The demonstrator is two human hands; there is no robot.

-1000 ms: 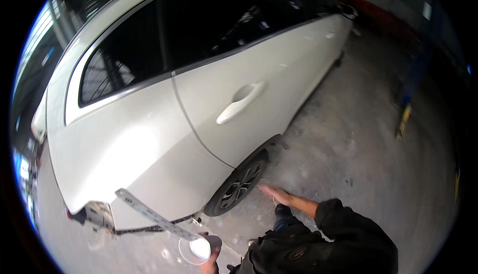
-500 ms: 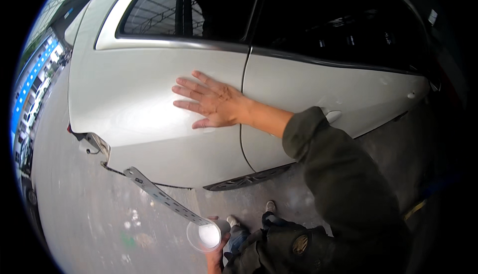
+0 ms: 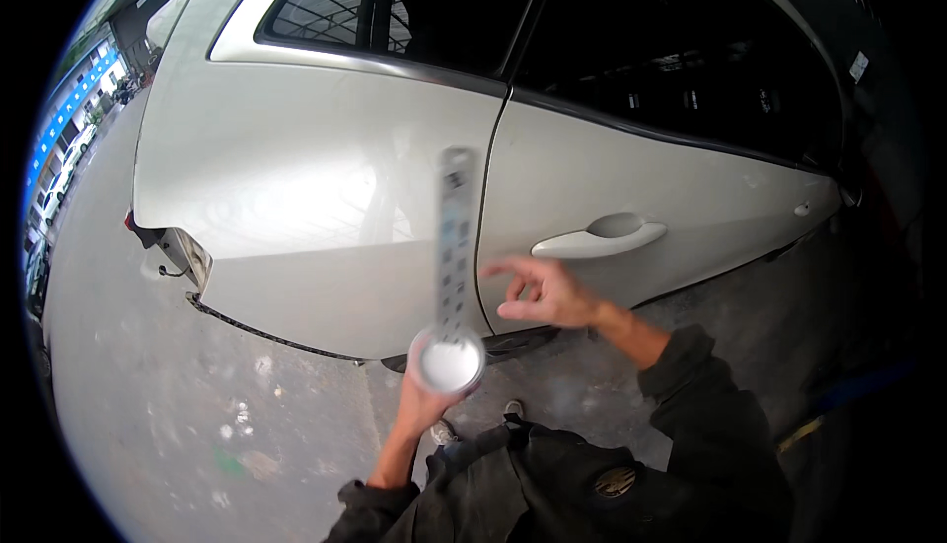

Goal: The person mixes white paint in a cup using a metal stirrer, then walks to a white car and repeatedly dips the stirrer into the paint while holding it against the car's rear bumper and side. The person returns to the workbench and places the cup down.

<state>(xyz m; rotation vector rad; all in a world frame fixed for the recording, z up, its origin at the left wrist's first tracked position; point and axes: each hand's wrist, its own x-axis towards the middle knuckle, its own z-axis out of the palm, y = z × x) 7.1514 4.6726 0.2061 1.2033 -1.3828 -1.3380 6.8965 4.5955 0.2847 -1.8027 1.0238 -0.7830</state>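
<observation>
My left hand is wrapped round a clear plastic cup with a white substance in it. A flat, perforated metal stirring stick stands up out of the cup, blurred by motion. To the right of it, my right hand hangs in front of the rear door, holding nothing. Its index finger stretches left and the others curl loosely apart. Beyond both hands is the white car's rear side panel, which my right hand does not appear to touch.
The car's door handle sits just above my right hand. At the rear corner the bumper area is uncovered, with a bracket and a cable showing. The grey concrete floor has white and green paint spots. Parked cars line the far left.
My right hand has come off the rear panel and drawn back to the right. My left hand has raised the cup, and the stick now points upright instead of leaning left.
</observation>
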